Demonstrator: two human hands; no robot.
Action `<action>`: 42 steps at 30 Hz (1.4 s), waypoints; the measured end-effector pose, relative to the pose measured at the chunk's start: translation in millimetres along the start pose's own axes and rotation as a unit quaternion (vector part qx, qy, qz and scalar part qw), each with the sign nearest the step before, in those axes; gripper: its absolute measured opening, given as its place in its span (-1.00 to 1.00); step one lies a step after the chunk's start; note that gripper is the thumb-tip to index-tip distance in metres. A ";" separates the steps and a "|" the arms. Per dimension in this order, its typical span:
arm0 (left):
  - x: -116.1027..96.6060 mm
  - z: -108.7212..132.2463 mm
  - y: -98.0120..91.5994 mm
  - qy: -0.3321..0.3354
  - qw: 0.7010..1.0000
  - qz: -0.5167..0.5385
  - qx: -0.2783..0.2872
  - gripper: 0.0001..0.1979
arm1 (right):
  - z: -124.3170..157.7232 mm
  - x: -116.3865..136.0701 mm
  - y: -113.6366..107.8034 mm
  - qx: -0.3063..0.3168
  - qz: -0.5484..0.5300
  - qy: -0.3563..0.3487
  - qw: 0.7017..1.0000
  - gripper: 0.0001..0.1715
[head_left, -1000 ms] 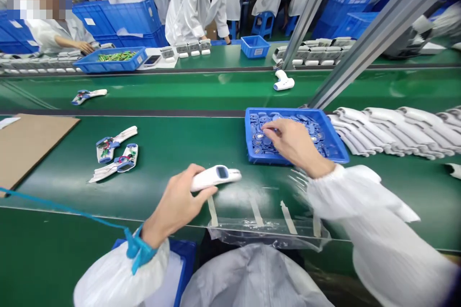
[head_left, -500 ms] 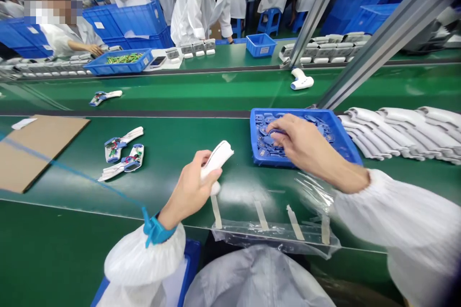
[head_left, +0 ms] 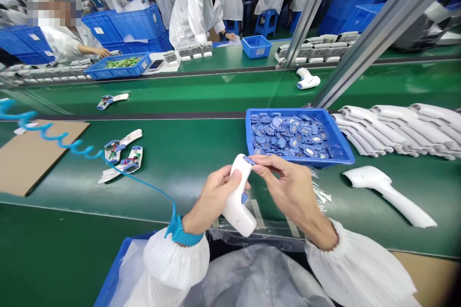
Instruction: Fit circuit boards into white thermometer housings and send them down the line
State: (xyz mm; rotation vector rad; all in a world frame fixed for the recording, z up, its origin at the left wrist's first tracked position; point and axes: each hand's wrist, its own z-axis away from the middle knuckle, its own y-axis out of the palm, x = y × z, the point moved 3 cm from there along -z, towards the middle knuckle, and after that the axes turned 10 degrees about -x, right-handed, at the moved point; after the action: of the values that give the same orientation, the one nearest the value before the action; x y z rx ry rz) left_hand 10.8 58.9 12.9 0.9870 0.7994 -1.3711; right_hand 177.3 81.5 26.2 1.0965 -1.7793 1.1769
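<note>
Wrapped round a white thermometer gun housing [head_left: 236, 201], my left hand [head_left: 213, 196] holds it tilted just above the bench's front edge. Its blue trigger [head_left: 244, 198] shows on the side. My right hand [head_left: 288, 184] pinches a small blue plastic cap [head_left: 249, 160] against the upper end of the housing. Whether the cap is seated there I cannot tell. Behind my right hand stands a blue bin [head_left: 248, 139] full of loose blue plastic pieces [head_left: 288, 134].
On the right lie a white housing shell [head_left: 389, 189] and rows of stacked shells [head_left: 403, 129]. Two opened thermometer halves with wiring [head_left: 124, 156] lie left, beside a cardboard sheet [head_left: 36, 158]. A blue coiled cord [head_left: 65, 139] runs to my left wrist. A metal post [head_left: 378, 29] slants across the right.
My right hand has left the bin and come to the housing with a blue cap. My left hand has moved right and turned the housing. A thermometer gun on the belt has shifted right.
</note>
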 end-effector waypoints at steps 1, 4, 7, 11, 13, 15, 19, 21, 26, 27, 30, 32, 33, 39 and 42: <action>-0.3 -0.2 -1.6 0.009 1.000 -0.014 0.000 -0.50 | 1.2 0.6 -2.2 0.007 0.009 -0.021 1.000 -0.85; -3.8 -0.3 -5.7 0.069 0.992 -0.102 -0.002 -0.54 | 0.1 4.0 -7.9 0.019 0.014 -0.058 0.998 -0.84; -11.8 2.3 -8.1 0.161 0.960 -0.228 -0.017 -0.61 | -3.9 8.9 -10.1 0.065 0.030 -0.044 0.996 -0.81; -16.1 4.3 -6.7 0.264 0.891 -0.369 -0.039 -0.68 | -0.5 12.9 -7.0 0.130 0.074 -0.045 0.988 -0.72; -13.5 2.3 -4.3 0.316 0.839 -0.440 -0.056 -0.70 | 6.8 10.1 -4.1 0.120 0.107 -0.085 0.983 -0.74; -8.9 -0.9 -0.7 0.360 0.792 -0.489 -0.059 -0.70 | 16.0 2.7 -1.8 0.087 0.144 -0.110 0.980 -0.73; -3.1 -3.6 5.4 0.399 0.750 -0.525 -0.049 -0.69 | 29.4 -9.8 -3.8 0.034 0.202 -0.144 0.968 -0.73; -3.0 -1.1 6.3 0.403 0.751 -0.520 -0.049 -0.71 | 31.6 -11.0 -8.0 0.046 0.205 -0.153 0.966 -0.76; 1.9 4.3 -1.8 0.367 0.799 -0.435 -0.191 -0.78 | 40.7 -9.3 -16.5 0.134 0.227 -0.153 0.952 -0.77; 5.1 3.7 -4.5 0.355 0.802 -0.411 -0.249 -0.72 | 44.6 -7.8 -16.7 0.140 0.242 -0.173 0.944 -0.76; 15.8 -1.8 -4.4 0.378 0.772 -0.377 -0.346 -0.53 | 56.7 -2.7 -14.6 0.143 0.290 -0.226 0.919 -0.74; 18.8 -7.0 0.3 0.433 0.742 -0.381 -0.342 -0.51 | 62.0 -0.1 -12.6 0.149 0.319 -0.239 0.905 -0.71; 18.4 -9.2 1.9 0.456 0.731 -0.385 -0.332 -0.52 | 63.2 0.9 -11.8 0.154 0.330 -0.241 0.900 -0.68; 1.1 -4.7 -16.4 0.412 0.816 -0.348 -0.206 -0.66 | 52.1 -9.0 -6.0 0.203 0.225 0.053 0.952 -0.47; 0.7 -0.2 -35.1 0.353 0.887 -0.194 -0.223 -0.71 | 55.6 -22.4 8.2 0.258 0.065 0.380 0.886 -0.39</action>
State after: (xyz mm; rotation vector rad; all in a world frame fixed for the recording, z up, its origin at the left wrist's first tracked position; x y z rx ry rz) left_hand -24.0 60.8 8.7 0.9823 1.8574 -1.0492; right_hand 171.9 36.7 -14.1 0.6242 -0.9523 1.9055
